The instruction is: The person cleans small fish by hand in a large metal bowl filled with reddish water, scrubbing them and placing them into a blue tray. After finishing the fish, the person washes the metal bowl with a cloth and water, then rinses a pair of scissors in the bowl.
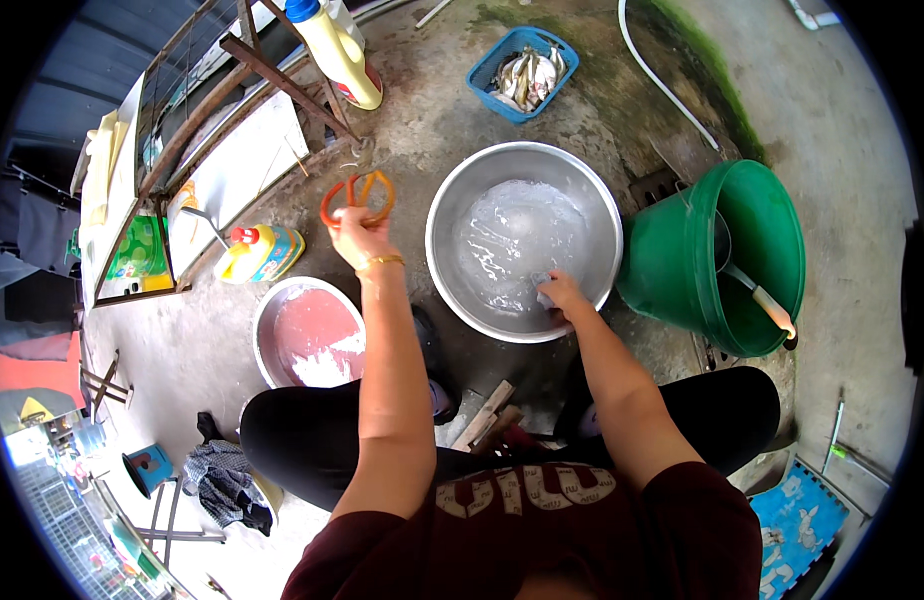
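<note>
My left hand [360, 238] is raised and grips a pair of scissors with orange handles [357, 196], held above the concrete floor. My right hand [562, 295] reaches into the near side of a large metal basin [452, 200] of water and closes on something small and pale under the surface; what it is cannot be told. I am squatting, with my knees in black trousers at either side below the basin.
A pink basin [310, 335] with white foam sits on the left. A green bucket [682, 260] with a ladle stands on the right. A blue basket of small fish [522, 72] lies at the back. Yellow detergent bottles [337, 50] and a metal rack stand at the left.
</note>
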Demonstrator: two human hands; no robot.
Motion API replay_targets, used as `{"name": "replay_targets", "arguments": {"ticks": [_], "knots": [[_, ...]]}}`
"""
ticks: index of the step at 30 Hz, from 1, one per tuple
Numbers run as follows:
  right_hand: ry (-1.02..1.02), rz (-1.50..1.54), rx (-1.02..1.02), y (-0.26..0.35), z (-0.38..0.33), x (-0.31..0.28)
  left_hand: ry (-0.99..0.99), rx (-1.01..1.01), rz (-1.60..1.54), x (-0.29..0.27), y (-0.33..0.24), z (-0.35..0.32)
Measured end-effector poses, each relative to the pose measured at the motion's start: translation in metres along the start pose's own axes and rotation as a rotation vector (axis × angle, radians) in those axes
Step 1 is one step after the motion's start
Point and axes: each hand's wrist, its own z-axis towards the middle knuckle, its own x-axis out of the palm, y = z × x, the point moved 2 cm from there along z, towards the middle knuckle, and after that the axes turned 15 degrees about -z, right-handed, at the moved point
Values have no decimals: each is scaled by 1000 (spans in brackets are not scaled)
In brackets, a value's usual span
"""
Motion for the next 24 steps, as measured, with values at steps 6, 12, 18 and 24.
{"name": "replay_targets", "arguments": {"ticks": [6, 12, 18, 24], "knots": [[-611, -378, -90, 43, -18, -51, 110, -394, -87, -10, 75, -116], [25, -255, -84, 50, -10, -19, -149, -686, 138, -116, 127, -123], [-367, 53, -686, 126, -83, -4, 63, -786, 19, -100, 118, -110], [-681, -3, -870, 182, -103, -44, 168, -802, -42, -85, 119, -116]]}}
